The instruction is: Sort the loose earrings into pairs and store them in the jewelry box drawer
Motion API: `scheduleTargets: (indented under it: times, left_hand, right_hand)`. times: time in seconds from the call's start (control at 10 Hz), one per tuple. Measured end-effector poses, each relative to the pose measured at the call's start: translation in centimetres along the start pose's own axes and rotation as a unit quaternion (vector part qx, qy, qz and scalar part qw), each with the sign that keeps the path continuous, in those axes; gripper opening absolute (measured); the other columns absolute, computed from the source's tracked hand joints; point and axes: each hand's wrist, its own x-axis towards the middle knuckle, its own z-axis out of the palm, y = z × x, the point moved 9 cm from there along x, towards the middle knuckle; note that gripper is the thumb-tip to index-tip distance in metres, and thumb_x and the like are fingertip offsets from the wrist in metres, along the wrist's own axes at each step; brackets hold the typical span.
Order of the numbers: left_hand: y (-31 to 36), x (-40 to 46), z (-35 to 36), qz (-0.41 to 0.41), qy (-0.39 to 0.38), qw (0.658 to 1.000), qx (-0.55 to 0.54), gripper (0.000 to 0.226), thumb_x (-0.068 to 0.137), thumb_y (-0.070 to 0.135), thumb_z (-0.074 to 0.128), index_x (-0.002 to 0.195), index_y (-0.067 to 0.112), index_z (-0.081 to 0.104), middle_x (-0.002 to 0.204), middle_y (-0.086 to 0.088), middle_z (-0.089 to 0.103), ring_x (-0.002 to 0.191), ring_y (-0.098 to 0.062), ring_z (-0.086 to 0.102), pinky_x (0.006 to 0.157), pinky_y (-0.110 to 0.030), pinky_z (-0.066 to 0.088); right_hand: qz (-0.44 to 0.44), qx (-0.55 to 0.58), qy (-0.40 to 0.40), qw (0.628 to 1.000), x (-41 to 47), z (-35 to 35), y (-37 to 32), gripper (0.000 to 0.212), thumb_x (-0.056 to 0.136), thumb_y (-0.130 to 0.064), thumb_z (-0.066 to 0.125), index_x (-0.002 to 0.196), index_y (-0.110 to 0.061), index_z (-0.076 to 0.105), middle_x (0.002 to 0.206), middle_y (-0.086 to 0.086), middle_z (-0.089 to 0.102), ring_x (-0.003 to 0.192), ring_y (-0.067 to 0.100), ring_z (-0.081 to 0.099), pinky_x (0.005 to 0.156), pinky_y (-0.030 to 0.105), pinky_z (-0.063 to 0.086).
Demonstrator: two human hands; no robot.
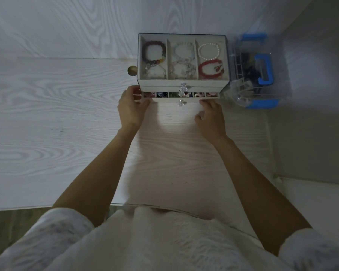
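Observation:
A white jewelry box (pixel 182 83) stands at the back of the pale wooden table (pixel 67 133), with several bead bracelets under its clear lid. Its middle drawer (pixel 184 97) sticks out a little, showing a row of small compartments with colourful earrings (pixel 162 94). My left hand (pixel 132 106) grips the drawer's left front corner, thumb on the side. My right hand (pixel 210 116) touches the drawer's right front corner with its fingertips, the other fingers loosely curled. Crystal knobs (pixel 183 88) mark each drawer front.
A clear plastic case with blue latches and a blue handle (pixel 259 71) stands right of the box, close to the wall. A round brass knob (pixel 132 71) shows left of the box. A white wood-grain panel (pixel 67 26) rises behind the table.

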Motion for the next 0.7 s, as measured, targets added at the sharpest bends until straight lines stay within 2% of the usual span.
scheduleTargets:
  times: [0.1,0.3,0.4,0.5,0.6,0.7]
  left_hand:
    - [0.0,0.4,0.0,-0.002,0.021,1.0,-0.001,0.032,0.076,0.026,0.073,0.103,0.019,0.057,0.099,0.004,0.063,0.084,-0.007,0.061,0.076,-0.034,0.056]
    - [0.5,0.7,-0.2,0.0,0.051,0.996,0.072,0.033,0.076,0.036,0.072,0.095,0.017,0.054,0.095,0.003,0.064,0.07,-0.007,0.061,0.071,-0.035,0.052]
    - [0.4,1.0,-0.3,-0.009,0.034,0.996,0.085,0.031,0.077,0.035,0.071,0.096,0.016,0.054,0.096,0.003,0.065,0.072,-0.009,0.062,0.072,-0.035,0.051]
    - [0.4,1.1,-0.4,-0.008,-0.009,0.996,0.091,0.025,0.082,0.027,0.065,0.103,0.017,0.057,0.1,0.002,0.067,0.08,-0.013,0.064,0.078,-0.038,0.053]
    - [0.8,0.3,-1.8,-0.017,-0.065,0.996,0.061,0.031,0.084,0.029,0.062,0.113,0.019,0.055,0.095,0.006,0.066,0.084,-0.01,0.063,0.077,-0.029,0.05]
    - [-0.9,-1.4,-3.7,-0.074,-0.081,0.993,-0.033,0.029,0.084,0.032,0.061,0.111,0.022,0.058,0.093,0.005,0.066,0.086,-0.01,0.063,0.076,-0.029,0.049]
  right_hand:
    - [-0.013,-0.025,-0.002,1.0,0.4,0.1,-0.3,0.054,0.088,-0.01,0.05,0.14,-0.004,0.035,0.145,0.013,0.035,0.135,0.028,0.026,0.109,0.039,0.024]
    - [-0.048,-0.059,-0.029,0.997,0.6,0.4,-0.6,0.063,0.087,-0.008,0.048,0.145,-0.008,0.023,0.151,0.011,0.027,0.141,0.027,0.018,0.116,0.041,0.018]
    - [-0.058,-0.06,-0.043,0.996,0.4,0.1,-0.8,0.066,0.086,-0.008,0.048,0.146,-0.011,0.022,0.151,0.01,0.027,0.141,0.028,0.018,0.116,0.043,0.018]
    - [-0.058,-0.06,-0.029,0.996,-0.2,-0.7,-1.5,0.057,0.086,-0.011,0.05,0.141,-0.014,0.033,0.147,0.009,0.035,0.136,0.029,0.026,0.112,0.043,0.024]
    - [-0.036,-0.033,0.031,0.998,-1.6,-2.3,-2.9,0.038,0.088,-0.015,0.051,0.126,-0.014,0.052,0.129,0.008,0.053,0.116,0.027,0.047,0.094,0.037,0.04]
    - [0.031,0.066,0.093,0.993,-3.8,-3.3,-2.4,0.024,0.088,-0.019,0.055,0.11,-0.016,0.064,0.108,0.004,0.066,0.097,0.021,0.06,0.083,0.034,0.048]
